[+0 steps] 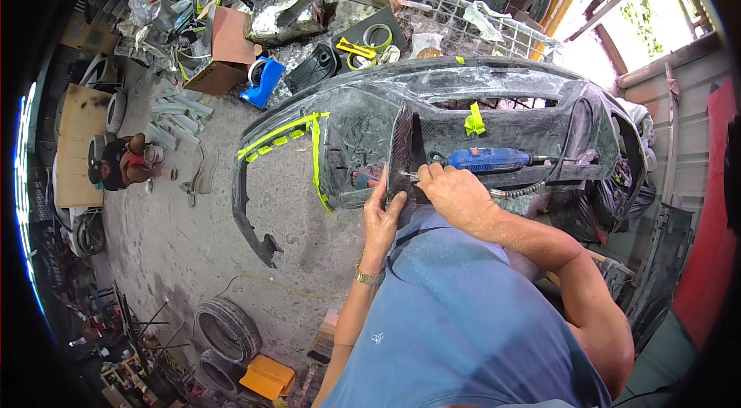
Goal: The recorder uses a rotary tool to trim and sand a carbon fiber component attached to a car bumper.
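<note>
My left hand grips a dark, narrow carbon-fibre piece by its lower end, thumb on the near face and fingers behind. The piece stands roughly upright. In my right hand is a small rotary handpiece, mostly hidden by the fingers; its thin metal tip meets the piece's edge. A ribbed flexible shaft runs out behind that hand. Just beyond lies a blue rotary tool on a large, dusty black car bumper. Yellow-green tape lines the bumper's left opening, and a crumpled bit of tape sticks higher up.
Behind the bumper are a blue tape dispenser, tape rolls, a cardboard box and a wire rack. A person crouches at the far left. Tyres and an orange container lie on the floor.
</note>
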Demonstrator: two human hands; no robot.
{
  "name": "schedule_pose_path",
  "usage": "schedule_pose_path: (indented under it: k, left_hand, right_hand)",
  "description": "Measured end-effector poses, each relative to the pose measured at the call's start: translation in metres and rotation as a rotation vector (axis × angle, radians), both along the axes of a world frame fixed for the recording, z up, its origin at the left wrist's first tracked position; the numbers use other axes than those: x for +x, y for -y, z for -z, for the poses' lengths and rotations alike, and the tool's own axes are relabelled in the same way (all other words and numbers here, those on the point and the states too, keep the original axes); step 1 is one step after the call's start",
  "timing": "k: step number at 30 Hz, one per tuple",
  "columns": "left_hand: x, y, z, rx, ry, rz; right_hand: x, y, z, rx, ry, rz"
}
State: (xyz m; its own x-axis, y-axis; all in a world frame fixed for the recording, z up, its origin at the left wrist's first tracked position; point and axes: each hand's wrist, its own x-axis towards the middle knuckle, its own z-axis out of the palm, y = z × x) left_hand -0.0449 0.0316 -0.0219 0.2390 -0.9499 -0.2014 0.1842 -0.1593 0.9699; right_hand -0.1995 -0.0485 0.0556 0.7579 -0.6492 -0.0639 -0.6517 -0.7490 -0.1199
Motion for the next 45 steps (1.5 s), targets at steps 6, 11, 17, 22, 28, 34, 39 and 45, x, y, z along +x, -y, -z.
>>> schedule_pose_path:
  k: [6,11,17,22,28,34,39,45]
  left_hand:
    - [-0.001,0.0,-0.002,0.0,0.021,0.031]
    - [-0.007,0.0,-0.002,0.003,0.06,0.046]
    - [-0.015,0.004,-0.006,-0.096,0.164,0.023]
    - [-0.01,0.009,-0.022,-0.037,0.411,-0.011]
    - [-0.015,0.011,-0.044,-0.219,0.843,-0.016]
    - [-0.007,0.018,-0.042,-0.304,0.998,-0.124]
    - [0.036,0.014,-0.033,-0.183,0.895,-0.45]
    - [0.019,0.003,-0.056,-0.072,0.282,-0.454]
  right_hand:
    - [0.001,0.001,0.003,0.039,0.009,0.02]
    - [-0.006,0.009,-0.007,0.181,0.032,0.048]
    - [-0.017,0.012,-0.012,0.275,0.044,0.11]
    - [-0.014,0.015,0.001,0.183,0.143,0.112]
    - [-0.038,0.028,-0.004,0.623,0.435,0.145]
    - [-0.04,0.026,0.003,1.102,0.622,0.287]
    - [-0.08,0.022,0.014,0.574,0.45,0.381]
    - [-0.132,0.045,0.004,0.383,0.359,0.574]
